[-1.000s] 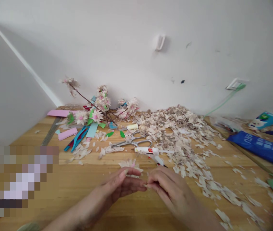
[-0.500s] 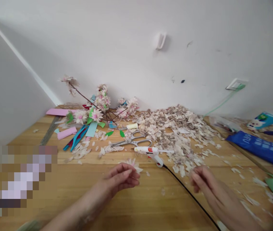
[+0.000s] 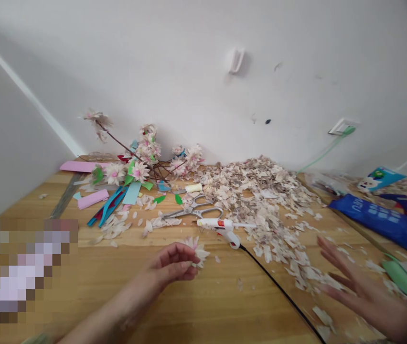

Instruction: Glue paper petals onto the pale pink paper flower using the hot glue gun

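My left hand (image 3: 175, 263) rests on the wooden table (image 3: 196, 306) with its fingers curled round a small pale flower of petals (image 3: 197, 248). My right hand (image 3: 354, 286) hovers far to the right over scattered petals, its fingers stretched out and holding nothing. A white glue gun (image 3: 221, 227) with a black cord (image 3: 278, 291) lies between the hands. Metal scissors (image 3: 194, 210) lie just behind the glue gun.
A big heap of dried petals (image 3: 261, 191) covers the table's middle and right. Finished flower branches (image 3: 142, 157) and coloured paper strips (image 3: 113, 203) lie at the back left against the wall. A blue packet (image 3: 382, 220) lies at the right.
My right hand has left my left hand and swung far to the right, opening out. My left hand keeps the small flower in place. The view has shifted a little rightward.
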Tool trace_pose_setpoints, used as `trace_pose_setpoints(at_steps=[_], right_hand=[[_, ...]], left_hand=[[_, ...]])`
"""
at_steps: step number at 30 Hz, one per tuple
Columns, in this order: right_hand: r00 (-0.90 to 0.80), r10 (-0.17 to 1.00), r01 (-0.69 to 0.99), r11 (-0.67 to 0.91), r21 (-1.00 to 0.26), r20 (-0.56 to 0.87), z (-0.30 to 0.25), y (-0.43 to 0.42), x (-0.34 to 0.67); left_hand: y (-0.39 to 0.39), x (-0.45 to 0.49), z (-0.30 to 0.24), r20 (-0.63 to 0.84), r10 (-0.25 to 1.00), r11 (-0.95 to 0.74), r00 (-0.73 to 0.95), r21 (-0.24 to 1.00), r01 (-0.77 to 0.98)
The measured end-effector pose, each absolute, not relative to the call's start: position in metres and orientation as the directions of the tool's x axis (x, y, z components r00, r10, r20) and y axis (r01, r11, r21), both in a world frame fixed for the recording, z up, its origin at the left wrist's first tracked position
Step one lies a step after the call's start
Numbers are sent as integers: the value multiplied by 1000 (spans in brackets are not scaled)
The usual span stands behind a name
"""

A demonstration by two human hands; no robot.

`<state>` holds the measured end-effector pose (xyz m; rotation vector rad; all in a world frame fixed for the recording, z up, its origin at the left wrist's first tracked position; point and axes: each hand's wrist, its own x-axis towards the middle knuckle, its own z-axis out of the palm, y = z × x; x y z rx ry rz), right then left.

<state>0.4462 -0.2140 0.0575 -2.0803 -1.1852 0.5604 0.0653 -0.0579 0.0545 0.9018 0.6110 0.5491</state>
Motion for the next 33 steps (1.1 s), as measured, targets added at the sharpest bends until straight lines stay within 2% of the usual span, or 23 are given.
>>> trace_pose_setpoints(at_steps=[2,5,7,9,13,16,23,25,28,31,33], right_hand=[[440,879,393,-373,-841,-184,66,-210,432],[355,886,74,-343,-936,-297,77,-197,399],[284,905,-21,-324,-946,-317,80,-186,378],[247,919,-47,-306,-951,-308,80,-176,363],[211,938,-20,-277,-961,-275,72,-160,346],[177,961,63,-225,-972,-211,66,-146,333],[-5,996,224,-81,-971,-84,64,-106,285],[4,999,284,-40,-958,-40,64,-95,271],[9,999,389,39,-920,46,64,-83,254],[-38,993,478,117,-871,113,58,-75,243],[-51,975,524,209,-826,214,52,-70,241]], left_hand=[[-56,64,53,-255,671,515,696,836,-190],[-53,62,48,-245,683,510,688,834,-209],[-51,61,46,-238,690,505,683,835,-219],[-50,59,44,-239,698,506,676,832,-228],[-46,53,42,-253,719,512,648,823,-246],[-38,45,44,-261,761,491,594,830,-265],[8,11,59,-212,940,281,266,925,-257],[22,0,62,-143,979,168,145,969,-180],[36,-13,59,-19,999,19,49,1000,-12],[45,-24,48,121,993,-121,11,981,154],[48,-29,37,223,975,-216,12,929,300]])
